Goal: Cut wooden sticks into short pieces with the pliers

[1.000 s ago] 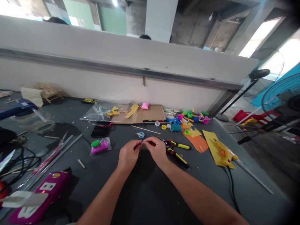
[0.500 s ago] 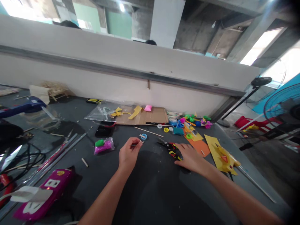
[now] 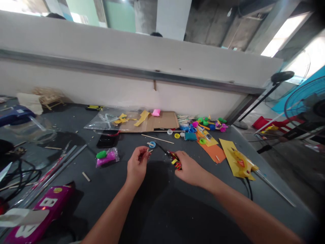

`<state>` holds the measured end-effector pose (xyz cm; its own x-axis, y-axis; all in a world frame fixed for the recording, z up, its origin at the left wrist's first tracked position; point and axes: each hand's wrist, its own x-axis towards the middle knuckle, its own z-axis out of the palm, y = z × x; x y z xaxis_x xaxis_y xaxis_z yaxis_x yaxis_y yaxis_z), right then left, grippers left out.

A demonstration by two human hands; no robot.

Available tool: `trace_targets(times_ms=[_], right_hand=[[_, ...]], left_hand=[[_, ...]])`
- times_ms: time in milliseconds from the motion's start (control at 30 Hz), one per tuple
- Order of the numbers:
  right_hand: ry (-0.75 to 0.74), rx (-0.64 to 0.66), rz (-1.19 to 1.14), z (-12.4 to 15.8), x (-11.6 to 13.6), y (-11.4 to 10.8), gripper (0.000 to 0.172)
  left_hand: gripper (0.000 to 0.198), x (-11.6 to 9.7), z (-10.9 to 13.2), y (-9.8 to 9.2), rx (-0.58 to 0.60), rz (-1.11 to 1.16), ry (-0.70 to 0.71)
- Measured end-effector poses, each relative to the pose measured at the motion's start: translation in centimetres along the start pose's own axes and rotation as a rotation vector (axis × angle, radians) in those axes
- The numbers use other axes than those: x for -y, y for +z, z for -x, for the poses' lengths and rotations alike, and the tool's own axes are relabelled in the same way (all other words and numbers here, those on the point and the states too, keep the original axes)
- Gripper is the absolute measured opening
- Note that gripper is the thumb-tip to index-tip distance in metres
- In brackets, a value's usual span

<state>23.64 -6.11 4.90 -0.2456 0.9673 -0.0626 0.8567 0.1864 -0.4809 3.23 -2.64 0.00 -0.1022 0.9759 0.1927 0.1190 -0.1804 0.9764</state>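
My left hand (image 3: pixel 137 166) is closed in a pinch on a small piece of wooden stick (image 3: pixel 150 151), whose pale end sticks out past the fingertips. My right hand (image 3: pixel 189 167) wraps round the red, black and yellow handles of a pair of pliers (image 3: pixel 175 160). The dark, blurred jaws point away to the left, close to a blue bottle cap (image 3: pixel 153 146). Another short stick piece (image 3: pixel 149 144) lies at that cap. Just behind, a longer thin wooden stick (image 3: pixel 158 139) lies on the dark table (image 3: pixel 157 210).
A bag of pink and green clay (image 3: pixel 108 157) and a purple power strip (image 3: pixel 47 211) lie to the left. At the back is cardboard (image 3: pixel 166 120). Coloured caps and clay (image 3: pixel 191 128), orange paper (image 3: pixel 213 152) and a yellow glue gun-like object (image 3: pixel 241 161) are on the right.
My right hand has closed round the pliers' handles, lifted them and moved left, towards my left hand. The left hand still pinches the stick piece. The view has shifted slightly.
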Motion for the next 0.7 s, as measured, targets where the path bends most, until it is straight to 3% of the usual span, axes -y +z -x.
trace_targets(times_ms=[233,700], right_hand=[[0.076,0.014,-0.170,-0.2,1.3,2.3,0.034],[0.085,0.051,-0.059,0.5,2.4,2.6,0.036]], left_hand=[[0.022,-0.9,0.3,-0.1,-0.089,-0.009,0.038],[0.014,-0.8,0.6,-0.3,-0.124,-0.220,0.034]])
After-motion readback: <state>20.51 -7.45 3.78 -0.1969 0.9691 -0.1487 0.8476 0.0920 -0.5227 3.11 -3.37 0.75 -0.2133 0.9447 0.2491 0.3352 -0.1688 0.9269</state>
